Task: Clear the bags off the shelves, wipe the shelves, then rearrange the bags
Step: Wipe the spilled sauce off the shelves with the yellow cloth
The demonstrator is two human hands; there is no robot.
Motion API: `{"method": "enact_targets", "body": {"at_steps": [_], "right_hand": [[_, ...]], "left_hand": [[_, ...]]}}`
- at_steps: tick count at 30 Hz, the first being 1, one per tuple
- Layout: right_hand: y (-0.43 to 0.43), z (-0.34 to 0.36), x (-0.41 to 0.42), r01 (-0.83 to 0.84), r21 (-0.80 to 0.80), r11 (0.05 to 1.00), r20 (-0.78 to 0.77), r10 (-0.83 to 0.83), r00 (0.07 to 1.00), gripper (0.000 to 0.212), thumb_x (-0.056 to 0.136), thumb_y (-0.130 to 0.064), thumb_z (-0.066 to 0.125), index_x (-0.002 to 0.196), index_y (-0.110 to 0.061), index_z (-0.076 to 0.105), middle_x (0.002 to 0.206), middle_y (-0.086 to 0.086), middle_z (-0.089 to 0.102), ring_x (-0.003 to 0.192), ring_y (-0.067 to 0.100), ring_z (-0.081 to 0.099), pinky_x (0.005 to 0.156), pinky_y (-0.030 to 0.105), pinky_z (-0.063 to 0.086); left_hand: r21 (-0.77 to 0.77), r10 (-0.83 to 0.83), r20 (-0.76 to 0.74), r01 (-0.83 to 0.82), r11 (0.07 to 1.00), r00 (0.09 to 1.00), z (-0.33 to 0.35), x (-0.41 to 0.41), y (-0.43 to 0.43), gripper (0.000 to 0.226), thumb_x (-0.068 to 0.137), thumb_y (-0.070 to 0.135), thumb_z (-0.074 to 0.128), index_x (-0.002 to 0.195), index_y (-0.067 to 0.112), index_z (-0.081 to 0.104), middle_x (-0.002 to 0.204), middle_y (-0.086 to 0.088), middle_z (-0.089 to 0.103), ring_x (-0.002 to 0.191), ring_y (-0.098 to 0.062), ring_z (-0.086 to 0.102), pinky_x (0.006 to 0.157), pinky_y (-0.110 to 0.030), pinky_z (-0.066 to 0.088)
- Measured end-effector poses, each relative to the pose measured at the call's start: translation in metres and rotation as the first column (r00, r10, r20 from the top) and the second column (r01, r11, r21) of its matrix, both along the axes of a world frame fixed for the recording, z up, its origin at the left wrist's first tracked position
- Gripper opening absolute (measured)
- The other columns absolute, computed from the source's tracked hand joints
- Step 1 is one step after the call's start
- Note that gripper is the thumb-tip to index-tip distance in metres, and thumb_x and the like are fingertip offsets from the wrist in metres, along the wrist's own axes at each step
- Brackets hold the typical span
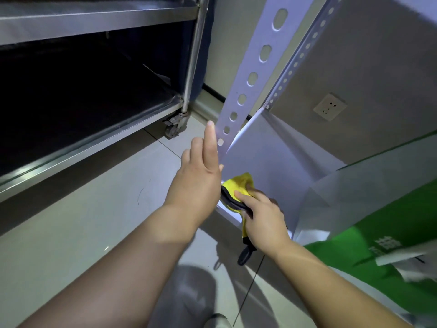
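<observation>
My right hand (pixel 263 217) grips a yellow cloth with a dark grey underside (pixel 238 189) and presses it on the front corner of the white bottom shelf (pixel 267 159). Fingers straight and together, my left hand (pixel 202 172) is held up beside the shelf's white perforated upright post (pixel 248 91) and holds nothing. A green bag with white lettering (pixel 378 261) stands at the right, partly on the shelf, and a white and green bag side (pixel 369 185) rises behind it.
A steel trolley (pixel 94 129) on a caster wheel (pixel 173 126) stands at the left, its lower deck dark. Pale floor tiles (pixel 106 221) lie between trolley and shelf. A wall socket (pixel 329 106) sits behind the shelf.
</observation>
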State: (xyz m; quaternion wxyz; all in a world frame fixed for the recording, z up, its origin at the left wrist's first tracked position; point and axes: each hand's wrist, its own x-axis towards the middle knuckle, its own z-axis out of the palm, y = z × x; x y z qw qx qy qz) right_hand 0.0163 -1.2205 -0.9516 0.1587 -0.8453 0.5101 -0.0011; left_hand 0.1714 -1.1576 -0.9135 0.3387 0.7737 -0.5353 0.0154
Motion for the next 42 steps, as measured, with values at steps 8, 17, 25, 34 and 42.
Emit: {"method": "enact_targets", "body": {"at_steps": [8,17,25,34,42], "right_hand": [[0.032,0.077,-0.001,0.076,0.410,0.909,0.003,-0.084,0.996,0.040,0.088,-0.006,0.043,0.110,-0.031,0.066,0.076,-0.002,0.057,0.077,0.022,0.053,0.068,0.026,0.044],[0.126,0.251,-0.029,-0.104,0.550,0.829,0.239,-0.037,0.970,0.038,0.085,0.003,0.056,0.104,-0.027,0.069,0.084,-0.020,0.062,0.075,-0.007,0.054,0.068,0.002,0.036],[0.200,0.430,-0.070,-0.237,0.552,0.799,0.411,-0.014,0.911,0.052,0.086,0.008,0.055,0.106,-0.038,0.068,0.116,-0.033,0.059,0.113,-0.008,0.052,0.095,0.011,0.038],[0.245,0.563,-0.140,-0.168,0.455,0.874,0.489,-0.088,0.868,0.051,0.086,-0.005,0.062,0.119,-0.043,0.060,0.126,-0.029,0.055,0.120,-0.004,0.048,0.106,0.029,0.035],[0.289,0.646,-0.211,-0.032,0.349,0.937,0.561,-0.182,0.807,0.041,0.078,-0.029,0.074,0.112,-0.047,0.058,0.108,-0.022,0.063,0.104,0.000,0.057,0.096,0.035,0.047]], "left_hand": [[0.406,0.066,-0.349,0.087,0.910,0.935,0.070,-0.008,0.062,0.052,0.094,0.025,0.044,0.142,0.024,0.023,0.133,-0.002,0.033,0.114,-0.026,0.046,0.085,-0.032,0.039],[0.479,-0.051,-0.432,0.277,0.833,0.900,0.201,-0.014,0.164,0.040,0.096,0.014,0.038,0.127,0.039,0.047,0.119,0.004,0.047,0.103,-0.018,0.052,0.076,-0.027,0.041],[0.369,-0.392,-0.388,0.531,0.763,0.834,0.368,-0.026,0.215,0.038,0.096,0.022,0.039,0.122,0.046,0.054,0.116,0.025,0.040,0.103,-0.001,0.041,0.074,-0.007,0.031],[0.303,-0.601,-0.108,0.602,0.739,0.792,0.520,-0.089,0.225,0.040,0.086,0.038,0.023,0.106,0.030,0.057,0.108,0.012,0.053,0.098,-0.019,0.043,0.085,-0.040,0.044],[0.343,-0.588,-0.054,0.568,0.748,0.807,0.620,-0.181,0.245,0.015,0.092,0.025,0.043,0.097,0.025,0.057,0.097,0.006,0.058,0.093,-0.017,0.050,0.083,-0.041,0.046]]}}
